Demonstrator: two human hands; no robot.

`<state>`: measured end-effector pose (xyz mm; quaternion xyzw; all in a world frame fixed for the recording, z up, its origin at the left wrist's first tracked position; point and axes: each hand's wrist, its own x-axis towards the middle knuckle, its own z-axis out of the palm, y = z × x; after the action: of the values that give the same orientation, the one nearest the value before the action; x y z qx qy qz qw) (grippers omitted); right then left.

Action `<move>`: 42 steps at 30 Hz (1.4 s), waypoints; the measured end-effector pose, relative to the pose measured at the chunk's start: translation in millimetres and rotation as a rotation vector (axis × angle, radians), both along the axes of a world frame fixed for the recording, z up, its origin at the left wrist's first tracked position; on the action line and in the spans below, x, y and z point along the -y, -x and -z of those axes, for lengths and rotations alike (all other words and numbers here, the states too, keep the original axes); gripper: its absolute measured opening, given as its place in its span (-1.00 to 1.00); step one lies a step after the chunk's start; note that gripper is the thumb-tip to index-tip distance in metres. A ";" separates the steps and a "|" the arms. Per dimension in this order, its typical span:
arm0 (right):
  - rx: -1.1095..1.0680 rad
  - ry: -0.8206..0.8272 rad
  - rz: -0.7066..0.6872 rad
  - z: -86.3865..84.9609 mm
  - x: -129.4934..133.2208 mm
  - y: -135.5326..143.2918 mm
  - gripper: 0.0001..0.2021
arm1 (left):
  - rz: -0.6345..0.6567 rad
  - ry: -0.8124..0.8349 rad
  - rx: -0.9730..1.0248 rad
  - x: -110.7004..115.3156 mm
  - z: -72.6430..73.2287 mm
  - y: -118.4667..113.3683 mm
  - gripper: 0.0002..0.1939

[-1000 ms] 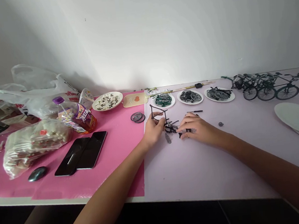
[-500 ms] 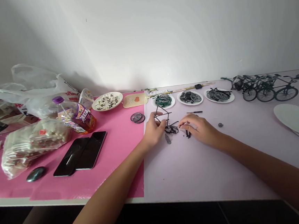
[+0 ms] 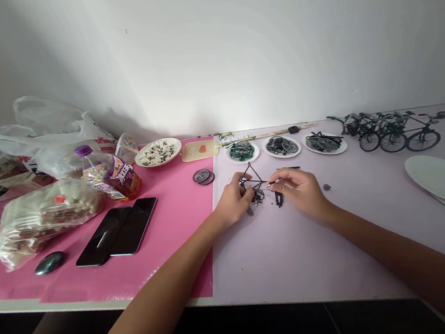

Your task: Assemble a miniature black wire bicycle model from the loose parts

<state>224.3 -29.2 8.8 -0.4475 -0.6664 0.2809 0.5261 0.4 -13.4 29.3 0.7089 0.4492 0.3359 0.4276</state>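
Homelike room, table (image 3: pixel 285 260), drink bottle (image 3: pixel 113 175), phones (image 3: pixel 134 226), shopping bag (image 3: pixel 59 147)

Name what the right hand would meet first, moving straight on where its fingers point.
Ahead of the right hand, most likely the dark frame held in the left hand; depth is unclear, so they may already touch.

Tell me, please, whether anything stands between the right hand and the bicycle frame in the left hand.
Nothing visible does: the right hand, pinching a small piece, is close beside the bicycle frame in the left hand. The black forked part lies on the near side, not between them. Whether piece and frame touch is unclear.
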 end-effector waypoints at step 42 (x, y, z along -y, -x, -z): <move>-0.008 -0.121 -0.114 -5.3 6.6 3.7 -0.88 | 0.085 -0.033 -0.085 2.2 -1.3 -0.4 -0.69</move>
<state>220.5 -35.7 14.2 -0.3752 -0.7042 0.2716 0.5381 0.7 -15.7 30.7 0.7479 0.4308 0.2944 0.4104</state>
